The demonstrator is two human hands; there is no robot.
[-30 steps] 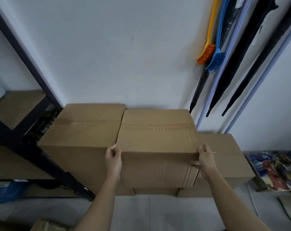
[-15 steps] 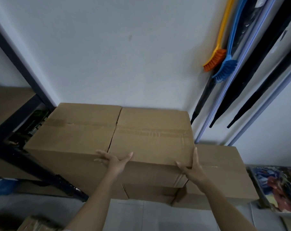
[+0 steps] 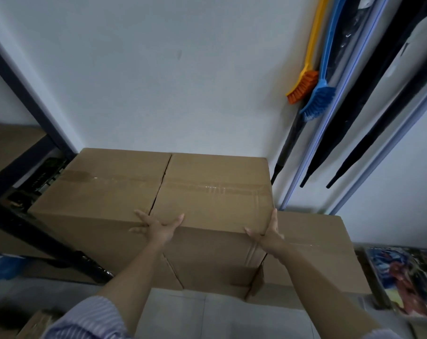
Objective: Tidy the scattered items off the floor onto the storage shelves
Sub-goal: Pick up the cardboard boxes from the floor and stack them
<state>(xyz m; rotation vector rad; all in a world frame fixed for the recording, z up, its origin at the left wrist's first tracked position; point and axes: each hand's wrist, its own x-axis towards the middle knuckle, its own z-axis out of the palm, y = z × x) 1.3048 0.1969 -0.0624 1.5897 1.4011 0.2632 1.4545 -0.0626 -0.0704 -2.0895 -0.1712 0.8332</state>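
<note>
Two taped cardboard boxes are seen side by side against the white wall. The right box (image 3: 215, 192) is pressed at its front top edge by both hands. The left hand (image 3: 160, 227) is laid flat with fingers spread, its grip apart, across the seam with the left box (image 3: 104, 184). The right hand (image 3: 268, 232) is set at the right front corner, fingers straight, grip apart. A lower box (image 3: 315, 243) sits just beside, and two brushes (image 3: 313, 94) hang on the wall.
</note>
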